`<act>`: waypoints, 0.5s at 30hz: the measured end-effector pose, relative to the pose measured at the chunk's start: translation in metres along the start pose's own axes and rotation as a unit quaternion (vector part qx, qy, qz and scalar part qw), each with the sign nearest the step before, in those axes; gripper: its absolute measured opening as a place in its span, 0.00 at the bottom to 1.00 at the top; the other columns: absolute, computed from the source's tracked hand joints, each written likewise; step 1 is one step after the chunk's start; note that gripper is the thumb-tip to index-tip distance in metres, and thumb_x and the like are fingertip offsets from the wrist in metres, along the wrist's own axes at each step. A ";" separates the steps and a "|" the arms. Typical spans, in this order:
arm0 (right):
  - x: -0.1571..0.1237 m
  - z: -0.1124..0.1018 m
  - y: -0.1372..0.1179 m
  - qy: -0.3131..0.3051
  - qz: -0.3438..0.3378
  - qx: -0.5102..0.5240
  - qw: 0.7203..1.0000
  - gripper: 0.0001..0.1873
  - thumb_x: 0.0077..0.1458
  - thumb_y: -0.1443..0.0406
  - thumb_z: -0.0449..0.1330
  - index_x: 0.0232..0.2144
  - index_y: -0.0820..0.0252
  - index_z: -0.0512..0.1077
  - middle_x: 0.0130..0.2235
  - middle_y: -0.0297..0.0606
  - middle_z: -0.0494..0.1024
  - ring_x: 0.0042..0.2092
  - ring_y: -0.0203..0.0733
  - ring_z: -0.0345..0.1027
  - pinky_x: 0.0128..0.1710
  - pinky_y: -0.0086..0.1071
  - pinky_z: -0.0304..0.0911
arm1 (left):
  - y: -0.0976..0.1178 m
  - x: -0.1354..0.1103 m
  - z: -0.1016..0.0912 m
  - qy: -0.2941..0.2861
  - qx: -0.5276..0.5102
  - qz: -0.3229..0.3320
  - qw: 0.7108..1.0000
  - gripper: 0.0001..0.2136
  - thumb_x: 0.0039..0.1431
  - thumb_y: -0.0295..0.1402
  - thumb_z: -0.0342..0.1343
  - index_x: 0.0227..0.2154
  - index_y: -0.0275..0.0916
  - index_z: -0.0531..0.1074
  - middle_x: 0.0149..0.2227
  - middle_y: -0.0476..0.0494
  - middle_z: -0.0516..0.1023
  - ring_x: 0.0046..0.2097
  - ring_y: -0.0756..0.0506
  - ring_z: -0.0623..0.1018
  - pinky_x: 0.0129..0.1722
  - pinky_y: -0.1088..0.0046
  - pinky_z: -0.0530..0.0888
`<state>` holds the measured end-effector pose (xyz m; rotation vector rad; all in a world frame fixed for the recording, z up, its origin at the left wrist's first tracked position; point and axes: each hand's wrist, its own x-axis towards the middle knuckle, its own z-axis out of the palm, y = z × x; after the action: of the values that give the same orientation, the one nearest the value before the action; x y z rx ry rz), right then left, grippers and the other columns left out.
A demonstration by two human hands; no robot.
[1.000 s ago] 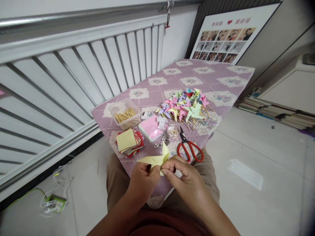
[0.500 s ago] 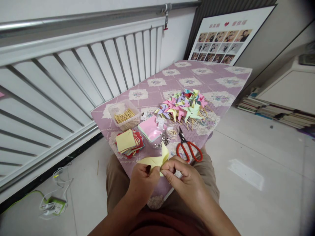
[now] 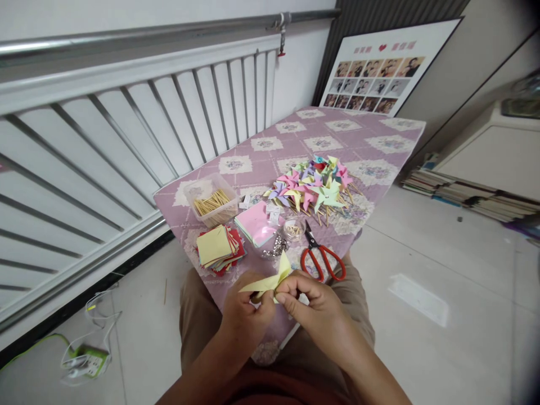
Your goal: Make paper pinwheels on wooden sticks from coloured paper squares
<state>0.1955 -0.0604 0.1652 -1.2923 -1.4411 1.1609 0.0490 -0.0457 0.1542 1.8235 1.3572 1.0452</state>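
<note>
Firstly, on the counter (image 3: 270, 158): one clear tub (image 3: 196, 190), wooden sticks (image 3: 211, 202) inside; one small round container (image 3: 294, 239), short pale pieces (image 3: 293, 229) inside. Next, one folded yellow paper (image 3: 269, 282), pinched by left hand (image 3: 245, 309) and right hand (image 3: 314, 298), over the near end.
</note>
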 end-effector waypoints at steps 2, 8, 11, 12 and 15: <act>0.001 0.000 0.002 0.008 -0.004 0.005 1.000 0.09 0.54 0.65 0.59 0.22 0.58 0.69 0.25 0.30 0.62 0.30 0.35 0.57 0.30 0.29 0.54 | -0.001 0.000 0.000 0.000 0.012 0.006 1.000 0.07 0.50 0.25 0.49 0.22 0.37 0.70 0.24 0.49 0.69 0.27 0.50 0.68 0.29 0.75 0.65; 0.002 0.002 0.008 0.027 -0.020 0.002 0.999 0.07 0.53 0.65 0.60 0.24 0.59 0.71 0.27 0.31 0.66 0.31 0.36 0.61 0.32 0.30 0.58 | -0.002 0.002 0.001 -0.010 0.003 -0.024 1.000 0.06 0.50 0.25 0.49 0.22 0.37 0.69 0.24 0.49 0.69 0.28 0.50 0.69 0.30 0.75 0.65; 0.002 0.003 0.007 0.042 -0.034 -0.013 0.998 0.07 0.52 0.66 0.61 0.23 0.58 0.71 0.28 0.32 0.68 0.32 0.37 0.63 0.34 0.30 0.59 | -0.002 0.002 0.000 -0.008 -0.005 -0.035 0.999 0.06 0.50 0.25 0.49 0.22 0.37 0.69 0.24 0.49 0.69 0.27 0.50 0.68 0.29 0.75 0.65; 0.002 0.003 0.007 0.048 -0.036 -0.016 0.998 0.07 0.52 0.66 0.61 0.23 0.58 0.70 0.28 0.32 0.68 0.33 0.37 0.63 0.35 0.30 0.59 | -0.002 0.002 0.000 -0.009 -0.009 -0.039 0.999 0.06 0.50 0.26 0.49 0.22 0.37 0.69 0.24 0.49 0.69 0.27 0.50 0.68 0.29 0.75 0.65; 0.002 0.005 0.009 0.070 -0.026 -0.012 0.997 0.10 0.50 0.65 0.62 0.22 0.57 0.64 0.28 0.31 0.67 0.32 0.37 0.63 0.34 0.30 0.59 | -0.002 0.002 0.001 -0.015 -0.017 -0.050 0.998 0.06 0.50 0.26 0.49 0.23 0.36 0.70 0.24 0.49 0.70 0.27 0.50 0.69 0.29 0.75 0.65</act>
<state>0.1925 -0.0586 0.1557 -1.3183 -1.3819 0.9997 0.0487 -0.0428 0.1524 1.7209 1.3891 0.9788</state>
